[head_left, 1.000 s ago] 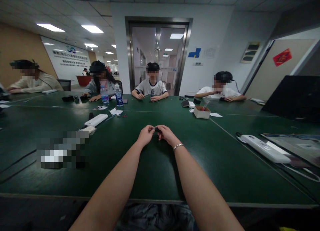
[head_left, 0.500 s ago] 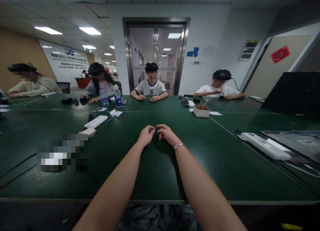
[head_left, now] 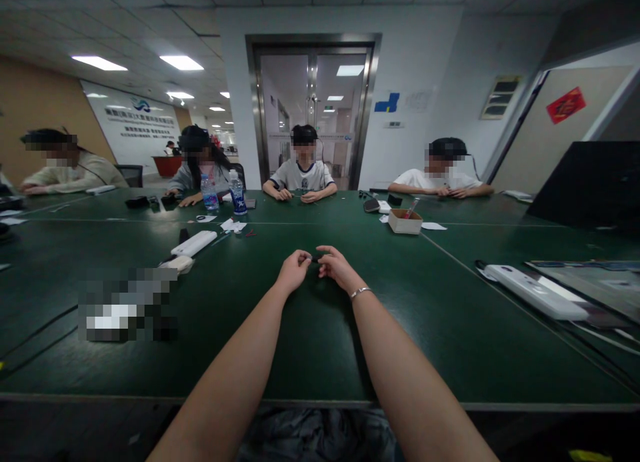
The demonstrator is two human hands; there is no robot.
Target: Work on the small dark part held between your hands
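Observation:
Both my hands are out in front of me, a little above or resting on the green table. A small dark object lies between their fingertips; it is too small for its kind to show. My left hand pinches the left end of it between thumb and fingers. At the other end, the fingers of my right hand are curled around it, with the index finger raised slightly above. A silver bracelet circles my right wrist.
To the left lie a white power strip and a blurred-out item. Two bottles stand farther back. A small box is ahead right, and another white strip sits right. Several people wearing headgear sit across the table.
My right index finger has lifted a little from the small dark object, which shows slightly more. My left hand keeps its pinch, and the view has shifted slightly.

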